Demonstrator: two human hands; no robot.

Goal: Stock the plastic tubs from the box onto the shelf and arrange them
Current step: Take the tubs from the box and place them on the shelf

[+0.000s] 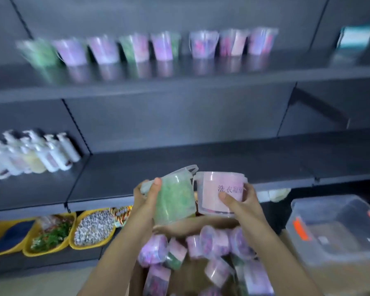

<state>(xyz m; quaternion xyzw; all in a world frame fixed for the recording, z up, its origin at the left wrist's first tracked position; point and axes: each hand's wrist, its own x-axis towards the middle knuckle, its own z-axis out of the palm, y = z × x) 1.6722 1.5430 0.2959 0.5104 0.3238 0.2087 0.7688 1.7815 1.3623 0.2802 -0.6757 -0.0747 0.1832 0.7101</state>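
Note:
My left hand (146, 196) grips a clear tub of green filling (175, 199), tilted to the left. Beside it my right hand (239, 202) holds a clear tub with a pink label (219, 192), upright. Both tubs hang above the open cardboard box (205, 223), which holds several more purple and pink tubs (214, 240) lying at all angles. On the upper shelf (179, 84) a row of several tubs (137, 49) stands, green at the left end, purple and pink along the rest.
The middle shelf (201, 167) is dark grey, with white pump bottles (30, 154) at its left. Yellow trays of small goods (51, 231) sit on the bottom level. A clear lidded plastic bin (338, 231) stands at the right of the box.

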